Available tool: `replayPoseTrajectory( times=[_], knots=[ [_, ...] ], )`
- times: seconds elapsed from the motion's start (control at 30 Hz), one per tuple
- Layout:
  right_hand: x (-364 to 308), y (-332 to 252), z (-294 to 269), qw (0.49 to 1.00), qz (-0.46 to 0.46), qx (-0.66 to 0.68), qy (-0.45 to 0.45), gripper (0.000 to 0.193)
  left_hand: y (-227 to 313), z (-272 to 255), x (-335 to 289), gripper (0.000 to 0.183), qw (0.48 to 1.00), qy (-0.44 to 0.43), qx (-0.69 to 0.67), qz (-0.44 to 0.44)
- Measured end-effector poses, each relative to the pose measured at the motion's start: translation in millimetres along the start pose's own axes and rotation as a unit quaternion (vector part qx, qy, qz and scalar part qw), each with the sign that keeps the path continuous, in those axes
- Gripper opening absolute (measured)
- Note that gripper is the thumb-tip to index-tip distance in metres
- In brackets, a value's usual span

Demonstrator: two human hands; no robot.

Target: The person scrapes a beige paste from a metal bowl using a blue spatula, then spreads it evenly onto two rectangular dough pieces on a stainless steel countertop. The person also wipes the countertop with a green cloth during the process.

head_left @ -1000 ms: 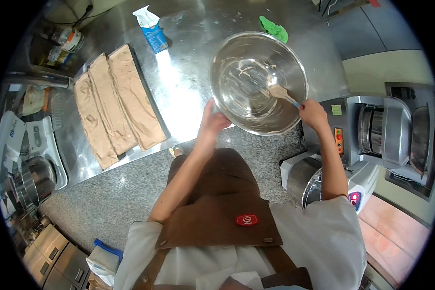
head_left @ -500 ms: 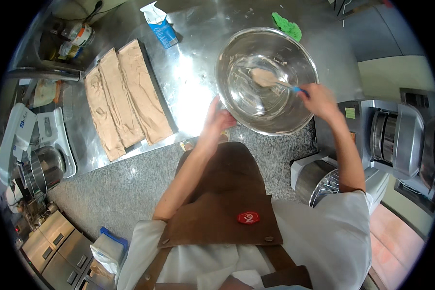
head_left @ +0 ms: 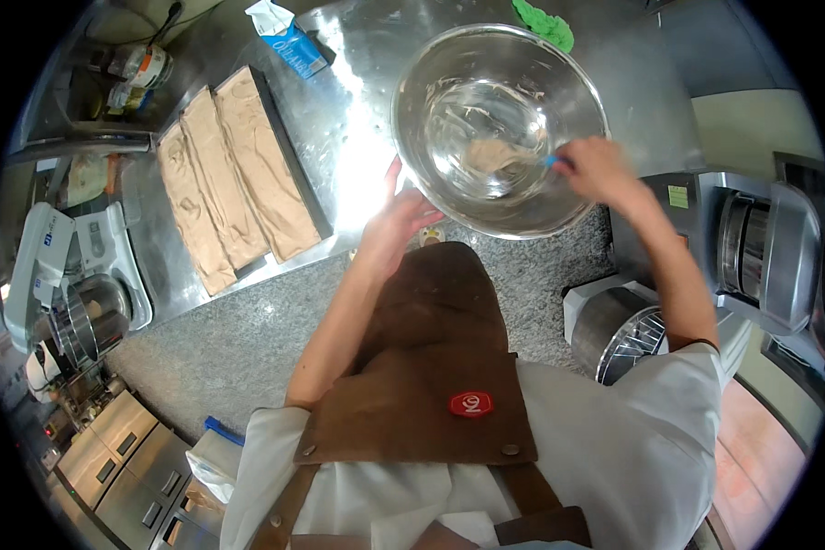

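Bowl (head_left: 564, 101): wide, round, shiny steel, its inner wall streaked with thin brownish smears
Strips (head_left: 236, 174): long, matte, wavy-topped, light brown, left of the bowl
Spatula (head_left: 493, 156): coated head inside the bowl, left of the grip
Right hand (head_left: 598, 170): closed on the blue handle, over the bowl's right side
Left hand (head_left: 398, 227): thumb spread, at the bowl's near-left rim; cannot tell whether it grips

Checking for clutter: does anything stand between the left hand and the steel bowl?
Nothing visible does: the left hand is at the near left side of the steel bowl; the right hand holds the spatula inside it.
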State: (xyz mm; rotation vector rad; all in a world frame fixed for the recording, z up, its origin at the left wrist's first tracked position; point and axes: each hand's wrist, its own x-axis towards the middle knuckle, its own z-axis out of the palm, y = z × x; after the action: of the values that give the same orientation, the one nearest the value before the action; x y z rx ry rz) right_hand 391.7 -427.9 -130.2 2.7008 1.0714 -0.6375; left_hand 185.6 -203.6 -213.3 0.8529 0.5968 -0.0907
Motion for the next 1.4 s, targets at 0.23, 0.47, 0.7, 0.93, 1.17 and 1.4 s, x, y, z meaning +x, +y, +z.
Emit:
replayPoseTrajectory(
  times=[0.23,0.47,0.7,0.93,1.17,1.4],
  knots=[
    [-5,49,-29,0.983,-0.020,-0.173,-0.061,0.016,-4,3,-1,0.080,1.000,-0.004,-0.008,0.009],
    [19,17,20,0.972,-0.114,0.147,-0.145,0.019,-14,1,0,0.082,1.000,0.001,0.005,0.027],
    [25,-3,34,0.734,0.092,0.616,-0.270,0.030,-21,-8,1,0.083,1.000,0.006,-0.006,0.027],
    [-27,49,-11,0.719,0.103,0.555,-0.406,0.031,-16,0,-2,0.082,1.000,0.015,0.010,0.019],
    [-20,23,9,0.676,0.080,0.604,-0.414,0.031,-20,-15,4,0.079,0.999,0.016,-0.001,0.031],
    [-32,13,8,0.659,0.066,0.658,-0.359,0.032,-17,-16,4,0.077,0.999,0.024,0.003,0.036]
  ],
)
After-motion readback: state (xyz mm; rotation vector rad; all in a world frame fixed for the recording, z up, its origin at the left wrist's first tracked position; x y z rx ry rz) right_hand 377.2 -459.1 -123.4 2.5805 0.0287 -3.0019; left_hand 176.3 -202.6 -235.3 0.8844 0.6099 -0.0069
